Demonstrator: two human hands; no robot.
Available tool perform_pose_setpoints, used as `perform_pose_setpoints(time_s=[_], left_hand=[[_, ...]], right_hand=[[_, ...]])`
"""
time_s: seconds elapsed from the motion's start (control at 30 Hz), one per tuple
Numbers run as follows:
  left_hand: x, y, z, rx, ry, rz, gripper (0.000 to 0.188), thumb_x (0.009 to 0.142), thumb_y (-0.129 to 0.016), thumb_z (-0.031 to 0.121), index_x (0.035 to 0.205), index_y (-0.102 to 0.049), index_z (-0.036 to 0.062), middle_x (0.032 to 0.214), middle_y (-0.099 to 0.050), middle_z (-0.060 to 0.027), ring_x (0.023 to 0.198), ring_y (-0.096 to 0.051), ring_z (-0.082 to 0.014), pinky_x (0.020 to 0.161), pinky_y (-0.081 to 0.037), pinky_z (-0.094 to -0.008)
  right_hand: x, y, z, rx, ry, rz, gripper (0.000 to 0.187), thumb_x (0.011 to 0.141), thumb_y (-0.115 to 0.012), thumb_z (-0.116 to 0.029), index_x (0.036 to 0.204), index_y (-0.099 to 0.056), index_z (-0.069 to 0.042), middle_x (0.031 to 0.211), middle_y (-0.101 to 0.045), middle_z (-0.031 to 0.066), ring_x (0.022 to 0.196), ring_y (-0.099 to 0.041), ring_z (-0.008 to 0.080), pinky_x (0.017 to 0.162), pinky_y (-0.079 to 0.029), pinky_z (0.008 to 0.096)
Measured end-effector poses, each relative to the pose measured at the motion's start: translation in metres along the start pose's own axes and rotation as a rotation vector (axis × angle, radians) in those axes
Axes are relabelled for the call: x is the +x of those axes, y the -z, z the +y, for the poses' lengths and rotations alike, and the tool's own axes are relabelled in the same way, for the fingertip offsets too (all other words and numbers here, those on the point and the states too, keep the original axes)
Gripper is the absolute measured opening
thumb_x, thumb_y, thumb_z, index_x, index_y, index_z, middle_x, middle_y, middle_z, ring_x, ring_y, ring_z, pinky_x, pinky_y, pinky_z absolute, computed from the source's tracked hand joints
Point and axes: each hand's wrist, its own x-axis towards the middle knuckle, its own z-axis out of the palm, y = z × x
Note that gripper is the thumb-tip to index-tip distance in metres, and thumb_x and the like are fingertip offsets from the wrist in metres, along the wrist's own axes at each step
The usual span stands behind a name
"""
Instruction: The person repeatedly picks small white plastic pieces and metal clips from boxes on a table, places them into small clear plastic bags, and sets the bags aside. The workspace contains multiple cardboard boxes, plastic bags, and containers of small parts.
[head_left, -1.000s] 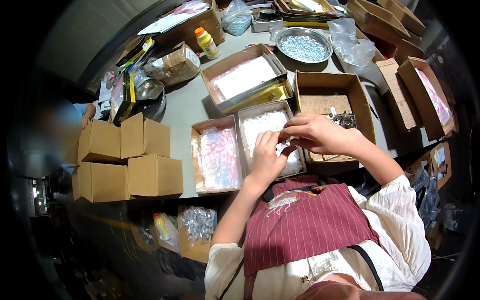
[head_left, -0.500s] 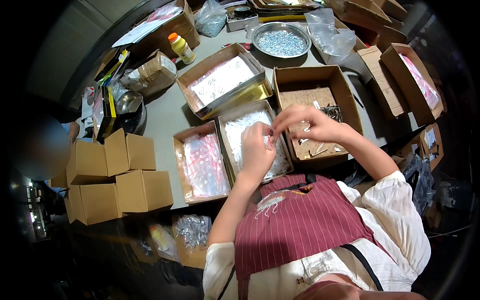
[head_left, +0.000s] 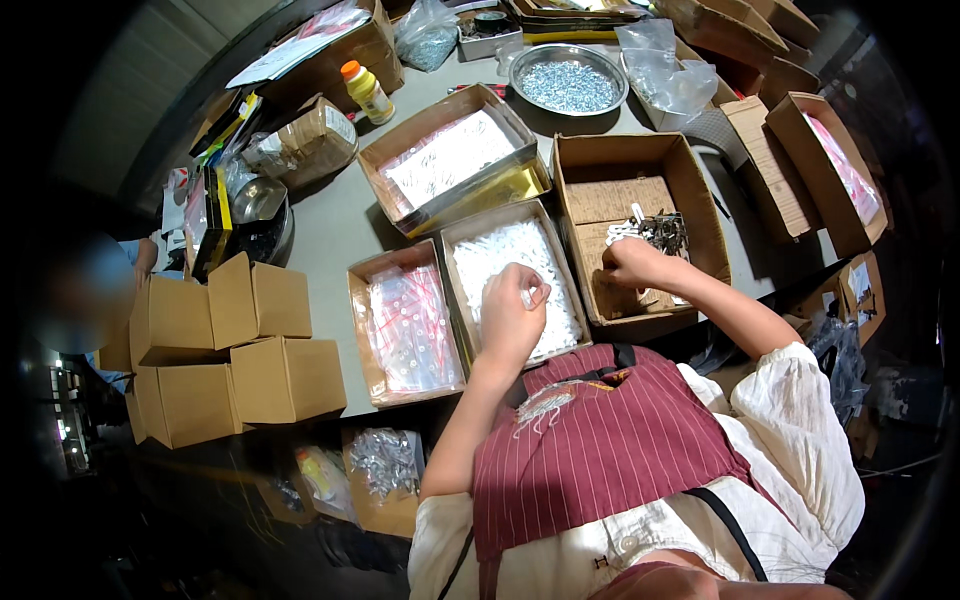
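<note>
My left hand [head_left: 513, 318] is closed, thumb and fingertips curled together, above a box of small white plastic pieces [head_left: 490, 252]. Whatever sits between those fingertips is too small to make out. Down inside the brown cardboard box [head_left: 708, 225] to the right is my right hand [head_left: 640, 264], its fingers bent together beside a pile of small dark metal parts [head_left: 662, 230]. The tips of those fingers are partly hidden. A few white pieces lie near that pile. To the left stands a box of clear zip bags [head_left: 408, 325] with red edges.
Farther back are a box with a white printed sheet [head_left: 450, 160], a metal bowl of silvery small parts [head_left: 568, 80] and a yellow bottle [head_left: 368, 93]. Open cartons [head_left: 225, 350] stand at left. Another person's hand [head_left: 147, 257] shows at the far left.
My right hand has moved away from my left hand, rightward and down into the brown box. The left hand stays over the white pieces, fingers still closed.
</note>
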Motion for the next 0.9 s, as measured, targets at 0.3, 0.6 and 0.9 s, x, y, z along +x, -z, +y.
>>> perform_pose_setpoints(time_s=[0.3, 0.6, 0.9], left_hand=[[-0.004, -0.018, -0.011, -0.052, 0.025, -0.045, 0.023, 0.085, -0.081, 0.014, 0.095, -0.064, 0.0022, 0.09, -0.07, -0.0138, 0.09, -0.067, -0.0337, 0.082, -0.052, -0.043], [0.003, -0.019, 0.007, -0.253, -0.068, -0.047, 0.027, 0.077, -0.072, 0.002, 0.099, -0.057, -0.0008, 0.089, -0.064, -0.0227, 0.088, -0.063, -0.0446, 0.078, -0.05, -0.0492], [-0.007, 0.028, 0.011, -0.509, 0.025, -0.104, 0.03, 0.082, -0.073, 0.0, 0.112, -0.067, -0.0007, 0.107, -0.073, -0.0179, 0.101, -0.072, -0.0309, 0.087, -0.055, -0.0391]], right_hand=[[-0.03, 0.06, -0.05, 0.183, 0.068, 0.305, 0.018, 0.089, -0.069, -0.017, 0.089, -0.075, 0.0, 0.075, -0.069, 0.0227, 0.072, -0.069, 0.0417, 0.069, -0.056, 0.0476], [-0.048, 0.085, -0.129, 0.326, 0.414, -0.073, 0.034, 0.104, -0.063, -0.033, 0.108, -0.069, 0.001, 0.07, -0.066, 0.0193, 0.063, -0.066, 0.0362, 0.063, -0.051, 0.0413], [-0.036, 0.101, -0.139, 0.02, 0.682, 0.082, 0.034, 0.082, -0.072, -0.002, 0.116, -0.07, -0.005, 0.091, -0.068, 0.0212, 0.088, -0.068, 0.0411, 0.079, -0.054, 0.0482]])
